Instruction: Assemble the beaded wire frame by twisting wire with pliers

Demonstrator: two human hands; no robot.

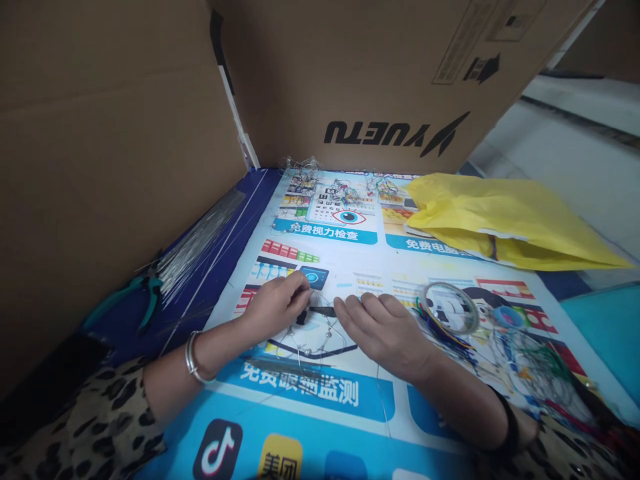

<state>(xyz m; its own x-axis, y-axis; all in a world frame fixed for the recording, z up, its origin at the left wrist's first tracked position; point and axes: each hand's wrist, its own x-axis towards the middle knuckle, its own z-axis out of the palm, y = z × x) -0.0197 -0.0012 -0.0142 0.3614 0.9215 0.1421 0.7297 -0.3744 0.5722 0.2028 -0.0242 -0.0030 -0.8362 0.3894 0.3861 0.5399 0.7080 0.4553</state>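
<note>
Evidently, in the head view, the thin silvery wire piece with small round beads (329,333) is near the centre of the frame, above a printed blue-and-white sheet (275,417). It looks light and springy, stiff enough to keep a bend yet easily kinked, its beads probably slick; bare wire between beads seems the best hold. It sits between the two hands, mostly just below their fingertips. The left hand (280,303) is pinched closed at its upper left, apparently on the wire; the right hand (383,333) is curled around a slim, dark, pointed tool (323,311).
</note>
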